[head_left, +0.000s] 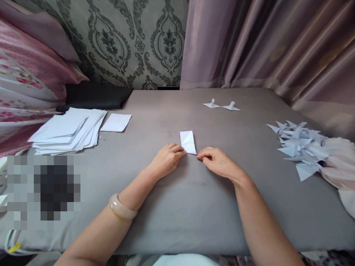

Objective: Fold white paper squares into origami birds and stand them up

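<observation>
A small folded sheet of white paper (188, 141) lies on the grey cloth in front of me, a diagonal crease showing across it. My left hand (169, 158) pinches its near left corner, fingers pressed together. At the near right corner, my right hand (217, 162) has thumb and forefinger closed on the paper's edge. A pale bangle (122, 207) is round my left wrist.
A stack of white sheets (69, 129) and one separate sheet (116, 122) lie at the left, before a black folded item (97, 96). Two folded paper figures (231, 106) stand at the back. Many more paper figures (298, 142) are heaped at right beside pale fabric (340, 162).
</observation>
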### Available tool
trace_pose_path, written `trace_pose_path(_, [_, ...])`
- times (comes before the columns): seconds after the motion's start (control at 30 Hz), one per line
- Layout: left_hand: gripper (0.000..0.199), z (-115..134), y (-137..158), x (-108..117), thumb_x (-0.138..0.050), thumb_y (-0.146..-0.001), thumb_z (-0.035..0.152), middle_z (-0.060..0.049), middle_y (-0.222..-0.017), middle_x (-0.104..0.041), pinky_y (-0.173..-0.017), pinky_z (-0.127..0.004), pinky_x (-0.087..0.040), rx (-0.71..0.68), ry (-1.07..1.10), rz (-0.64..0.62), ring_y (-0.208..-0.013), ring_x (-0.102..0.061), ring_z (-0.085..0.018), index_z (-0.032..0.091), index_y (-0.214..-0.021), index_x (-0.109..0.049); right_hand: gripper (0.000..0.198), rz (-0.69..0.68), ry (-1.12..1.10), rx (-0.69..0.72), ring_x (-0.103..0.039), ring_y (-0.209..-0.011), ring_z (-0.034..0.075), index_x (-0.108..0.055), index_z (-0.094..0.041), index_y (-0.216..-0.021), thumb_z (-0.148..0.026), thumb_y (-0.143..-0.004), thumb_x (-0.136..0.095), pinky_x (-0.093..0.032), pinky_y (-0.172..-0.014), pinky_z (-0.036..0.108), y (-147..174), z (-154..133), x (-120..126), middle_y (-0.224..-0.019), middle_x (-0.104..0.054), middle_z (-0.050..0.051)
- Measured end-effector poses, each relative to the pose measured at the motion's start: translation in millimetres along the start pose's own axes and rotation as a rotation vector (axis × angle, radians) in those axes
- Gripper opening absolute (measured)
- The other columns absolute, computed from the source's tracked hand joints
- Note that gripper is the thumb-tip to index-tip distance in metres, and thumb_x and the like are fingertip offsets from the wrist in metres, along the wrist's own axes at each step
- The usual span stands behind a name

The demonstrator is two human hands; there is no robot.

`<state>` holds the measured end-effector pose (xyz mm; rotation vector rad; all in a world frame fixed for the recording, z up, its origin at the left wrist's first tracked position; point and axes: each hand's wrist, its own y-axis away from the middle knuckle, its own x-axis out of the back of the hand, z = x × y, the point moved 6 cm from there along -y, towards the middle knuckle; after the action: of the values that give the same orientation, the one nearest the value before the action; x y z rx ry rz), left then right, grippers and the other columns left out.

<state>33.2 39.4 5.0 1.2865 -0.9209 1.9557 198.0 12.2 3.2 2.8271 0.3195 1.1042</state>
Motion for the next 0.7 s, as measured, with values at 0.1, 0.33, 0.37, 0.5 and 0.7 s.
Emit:
trace_pose_path(0.1, [0.036, 1.1, 0.3, -1.8, -0.037, -0.094, 0.014, -0.011, -0.113, -0.063, -0.088, -0.037, -0.046, 0.006, -0.048, -0.064, -0.103, -0.054, -0.022, 0.016, -0.121, -0.060, 0.028, -0.001, -0.010, -0.011, -0.062, -0.090, 0.016, -0.073, -0.022, -0.084, -0.013, -0.077, -0.047, -0.047, -0.082, 0.027, -0.2, 3.6, 2.5, -0.104, -0.068, 0.003])
trace_pose_path(0.33, [0.053, 3.4, -1.6, -8.4, -0.038, -0.088, 0.007, -0.009, -0.117, -0.055, -0.084, -0.036, -0.042, 0.039, -0.128, -0.141, -0.097, -0.047, -0.023, 0.031, -0.134, -0.050, 0.028, 0.003, -0.028, -0.011, -0.063, -0.091, 0.016, -0.073, -0.022, -0.082, -0.014, -0.075, -0.047, -0.046, -0.085, 0.027, -0.2, -1.0, 4.7, -0.102, -0.069, 0.002])
trace_pose_path(0.37, [0.056, 4.0, -2.7, -9.0, -0.039, -0.087, 0.006, -0.009, -0.115, -0.055, -0.082, -0.036, -0.041, 0.049, -0.140, -0.143, -0.094, -0.047, -0.023, 0.034, -0.135, -0.049, 0.028, 0.010, -0.036, -0.025, -0.064, -0.090, 0.016, -0.073, -0.022, -0.081, -0.014, -0.075, -0.047, -0.047, -0.083, 0.028, -0.4, 0.9, 5.1, -0.100, -0.070, 0.002])
trace_pose_path(0.5, [0.065, 7.3, -6.3, -10.0, -0.042, -0.082, 0.004, -0.009, -0.105, -0.054, -0.076, -0.036, -0.041, 0.054, -0.177, -0.122, -0.086, -0.046, -0.023, 0.040, -0.135, -0.046, 0.026, 0.057, -0.126, -0.114, -0.065, -0.072, 0.016, -0.072, -0.020, -0.085, -0.016, -0.077, -0.047, -0.050, -0.068, 0.028, -4.9, 14.9, 2.1, -0.081, -0.072, 0.004])
trace_pose_path(0.7, [0.044, 7.3, -0.6, -5.8, -0.040, -0.088, 0.008, -0.010, -0.108, -0.059, -0.078, -0.034, -0.044, 0.017, -0.126, -0.010, -0.093, -0.052, -0.022, 0.023, -0.126, -0.054, 0.022, 0.376, -0.078, -0.088, -0.063, -0.073, 0.015, -0.067, -0.019, -0.096, -0.028, -0.080, -0.056, -0.049, -0.073, 0.030, -16.0, 7.2, -2.5, -0.088, -0.070, 0.005])
